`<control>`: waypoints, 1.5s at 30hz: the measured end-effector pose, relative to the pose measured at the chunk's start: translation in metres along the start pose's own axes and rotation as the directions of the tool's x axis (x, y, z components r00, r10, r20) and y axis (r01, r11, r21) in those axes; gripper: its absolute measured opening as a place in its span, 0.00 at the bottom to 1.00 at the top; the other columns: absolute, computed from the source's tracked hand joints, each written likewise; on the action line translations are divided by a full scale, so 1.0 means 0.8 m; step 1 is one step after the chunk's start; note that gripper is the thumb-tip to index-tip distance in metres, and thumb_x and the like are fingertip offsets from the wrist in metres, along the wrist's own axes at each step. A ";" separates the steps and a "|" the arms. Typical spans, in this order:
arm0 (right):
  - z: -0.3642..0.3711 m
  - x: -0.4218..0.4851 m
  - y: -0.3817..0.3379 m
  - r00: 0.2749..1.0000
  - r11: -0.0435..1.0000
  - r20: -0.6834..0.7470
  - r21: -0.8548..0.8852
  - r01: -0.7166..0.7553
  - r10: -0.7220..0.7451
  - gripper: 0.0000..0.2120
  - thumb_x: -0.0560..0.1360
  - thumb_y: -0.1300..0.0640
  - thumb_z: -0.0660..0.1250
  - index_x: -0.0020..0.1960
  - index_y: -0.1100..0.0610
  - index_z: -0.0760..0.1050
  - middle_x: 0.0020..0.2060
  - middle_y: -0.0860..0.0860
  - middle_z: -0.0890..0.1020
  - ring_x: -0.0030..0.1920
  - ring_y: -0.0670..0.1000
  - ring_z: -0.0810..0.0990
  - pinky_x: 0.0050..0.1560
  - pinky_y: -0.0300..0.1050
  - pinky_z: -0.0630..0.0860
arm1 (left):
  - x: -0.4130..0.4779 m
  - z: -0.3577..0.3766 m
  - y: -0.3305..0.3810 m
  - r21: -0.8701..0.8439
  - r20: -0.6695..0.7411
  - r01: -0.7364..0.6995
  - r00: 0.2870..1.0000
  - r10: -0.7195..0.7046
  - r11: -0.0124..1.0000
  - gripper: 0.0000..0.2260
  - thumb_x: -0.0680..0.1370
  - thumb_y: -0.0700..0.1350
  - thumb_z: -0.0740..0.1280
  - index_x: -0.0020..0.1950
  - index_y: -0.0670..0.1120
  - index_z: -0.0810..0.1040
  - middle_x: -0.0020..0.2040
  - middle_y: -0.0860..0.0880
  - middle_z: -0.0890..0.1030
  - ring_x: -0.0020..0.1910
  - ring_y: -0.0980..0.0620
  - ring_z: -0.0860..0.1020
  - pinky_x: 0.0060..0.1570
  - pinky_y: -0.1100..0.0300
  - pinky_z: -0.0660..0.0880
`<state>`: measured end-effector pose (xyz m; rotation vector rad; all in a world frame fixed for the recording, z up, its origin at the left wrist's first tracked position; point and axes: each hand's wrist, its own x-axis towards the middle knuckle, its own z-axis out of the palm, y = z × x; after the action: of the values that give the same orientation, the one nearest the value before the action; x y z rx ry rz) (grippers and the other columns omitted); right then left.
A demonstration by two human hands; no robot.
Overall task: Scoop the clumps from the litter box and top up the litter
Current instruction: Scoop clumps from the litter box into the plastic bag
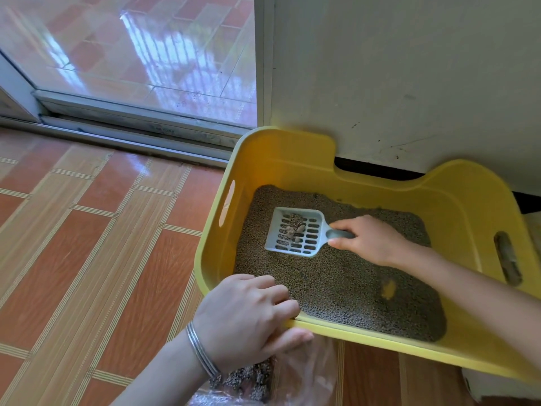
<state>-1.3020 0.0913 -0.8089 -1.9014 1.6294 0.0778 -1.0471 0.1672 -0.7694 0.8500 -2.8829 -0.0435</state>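
- Your right hand point(370, 240) grips the pale blue slotted plastic scoop point(295, 232) — grey clumps point(295, 227) inside.
- Your left hand point(248, 315) clenches the yellow plastic litter box point(456, 197) rim — clear plastic bag point(304, 373) beneath.
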 end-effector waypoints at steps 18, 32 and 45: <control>0.000 0.058 -0.045 0.994 0.998 0.106 0.053 -0.021 0.016 0.15 0.75 0.47 0.62 0.61 0.47 0.75 0.43 0.48 0.82 0.40 0.50 0.79 0.39 0.48 0.72 | 0.000 0.005 -0.004 -0.049 0.017 -0.025 1.000 0.026 0.998 0.21 0.80 0.62 0.51 0.36 0.51 0.73 0.32 0.55 0.73 0.32 0.53 0.73 0.28 0.61 0.67; -0.026 -0.005 -0.009 0.997 0.971 -0.079 0.240 0.014 0.006 0.15 0.75 0.49 0.64 0.61 0.47 0.75 0.51 0.50 0.82 0.51 0.55 0.80 0.56 0.61 0.73 | -0.003 0.004 -0.001 -0.058 -0.019 -0.002 1.000 0.001 0.998 0.22 0.79 0.62 0.50 0.36 0.52 0.74 0.31 0.56 0.74 0.30 0.54 0.72 0.27 0.62 0.71; -0.040 -0.058 0.022 0.997 0.987 -0.047 0.156 -0.046 0.054 0.16 0.74 0.50 0.66 0.62 0.49 0.75 0.53 0.48 0.81 0.50 0.49 0.78 0.56 0.54 0.74 | -0.003 0.004 0.001 -0.084 -0.058 0.012 0.998 -0.017 0.996 0.23 0.80 0.63 0.49 0.37 0.53 0.75 0.31 0.56 0.74 0.30 0.54 0.73 0.26 0.60 0.73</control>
<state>-1.3399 0.1154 -0.7710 -1.7581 1.6665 -0.0754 -1.0464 0.1693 -0.7725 0.8421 -2.7984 -0.1378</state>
